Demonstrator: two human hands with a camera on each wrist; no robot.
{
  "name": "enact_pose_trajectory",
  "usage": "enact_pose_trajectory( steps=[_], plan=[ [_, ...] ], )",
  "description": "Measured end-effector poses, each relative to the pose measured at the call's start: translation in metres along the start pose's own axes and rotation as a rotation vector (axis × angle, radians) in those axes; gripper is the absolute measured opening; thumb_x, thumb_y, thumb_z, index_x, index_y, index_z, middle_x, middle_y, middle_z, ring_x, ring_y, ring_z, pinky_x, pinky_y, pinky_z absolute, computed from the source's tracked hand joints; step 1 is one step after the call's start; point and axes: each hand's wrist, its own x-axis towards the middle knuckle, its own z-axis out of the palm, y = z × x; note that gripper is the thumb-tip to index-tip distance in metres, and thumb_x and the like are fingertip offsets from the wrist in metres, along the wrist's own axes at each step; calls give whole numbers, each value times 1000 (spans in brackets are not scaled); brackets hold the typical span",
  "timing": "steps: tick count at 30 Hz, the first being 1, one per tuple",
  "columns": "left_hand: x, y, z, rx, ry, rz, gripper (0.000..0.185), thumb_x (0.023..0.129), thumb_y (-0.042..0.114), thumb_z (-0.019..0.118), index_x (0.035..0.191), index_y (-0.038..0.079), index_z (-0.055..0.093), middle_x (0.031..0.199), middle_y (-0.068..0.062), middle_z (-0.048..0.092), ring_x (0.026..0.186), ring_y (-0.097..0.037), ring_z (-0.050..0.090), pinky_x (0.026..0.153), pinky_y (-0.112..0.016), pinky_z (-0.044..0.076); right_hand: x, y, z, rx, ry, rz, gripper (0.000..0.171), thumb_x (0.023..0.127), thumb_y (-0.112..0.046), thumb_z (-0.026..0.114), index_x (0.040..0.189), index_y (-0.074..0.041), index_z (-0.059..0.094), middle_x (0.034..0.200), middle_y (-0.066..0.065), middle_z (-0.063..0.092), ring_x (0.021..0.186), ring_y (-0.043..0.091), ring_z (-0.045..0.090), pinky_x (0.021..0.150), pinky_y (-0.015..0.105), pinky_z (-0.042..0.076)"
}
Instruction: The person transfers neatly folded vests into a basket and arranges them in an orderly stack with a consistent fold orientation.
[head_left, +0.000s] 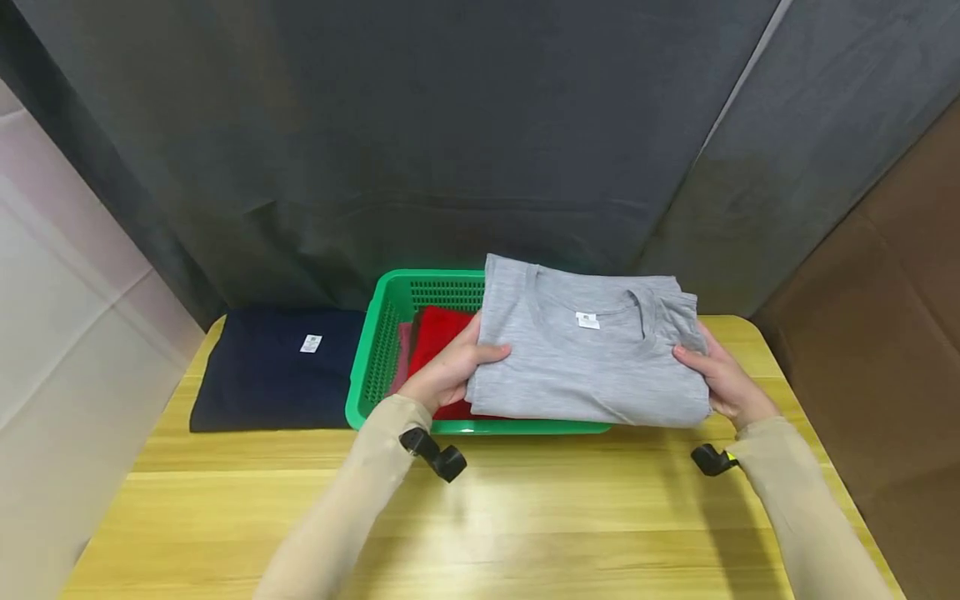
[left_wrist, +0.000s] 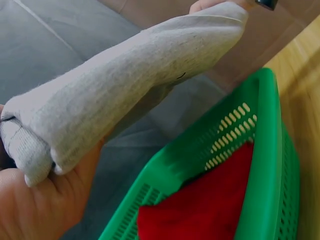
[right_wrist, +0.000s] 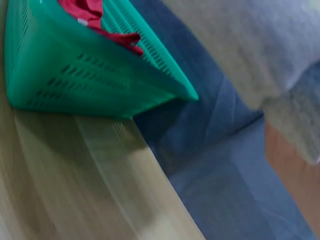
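A folded light grey T-shirt (head_left: pixel 585 358) is held up by both hands, its neckline and white label facing up. My left hand (head_left: pixel 453 367) grips its left side, thumb on top and fingers beneath. On the opposite side my right hand (head_left: pixel 723 375) grips the edge the same way. Below the shirt stands a green plastic basket (head_left: pixel 362 367), partly covered by it in the head view. Inside the basket lie a red garment (head_left: pixel 438 337) and a pinkish one (head_left: pixel 401 358). In the left wrist view the grey shirt (left_wrist: pixel 125 80) hangs clear above the basket rim.
A folded navy T-shirt (head_left: pixel 277 371) with a white label lies on the wooden table (head_left: pixel 525 508), left of the basket. A dark grey cloth (head_left: pixel 450 125) hangs behind the table. A brown panel (head_left: pixel 885 333) rises on the right, and a pale one (head_left: pixel 67 333) on the left.
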Motion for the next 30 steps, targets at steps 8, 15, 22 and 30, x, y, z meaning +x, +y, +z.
enact_pose_trajectory(
  steps=[8,15,22,30],
  plan=[
    [-13,-2,-22,1,53,-18,68,91,0,42,143,31,11,134,-14,30,108,-28,48,86,-47,46,18,8,16,-54,32,66,61,95,-2,39,145,-26,12,124,-2,37,102,8,52,82,24,49],
    [-22,-3,-41,5,100,-12,70,91,0,43,144,29,8,135,-16,30,106,-26,51,85,-44,47,34,13,31,-92,57,119,66,95,-4,41,146,-26,5,127,-2,31,103,8,50,82,24,48],
    [-30,-1,-57,-12,117,11,73,90,-4,41,145,28,6,133,-16,30,100,-22,54,80,-38,50,48,23,45,-107,80,134,67,94,-5,44,146,-25,9,129,-2,30,107,9,45,85,23,45],
    [-36,-4,-76,1,152,20,72,90,-4,41,146,24,5,130,-15,31,95,-18,55,77,-34,50,62,31,57,-131,96,161,67,94,-6,44,147,-24,7,135,4,24,111,15,38,86,23,43]
  ],
)
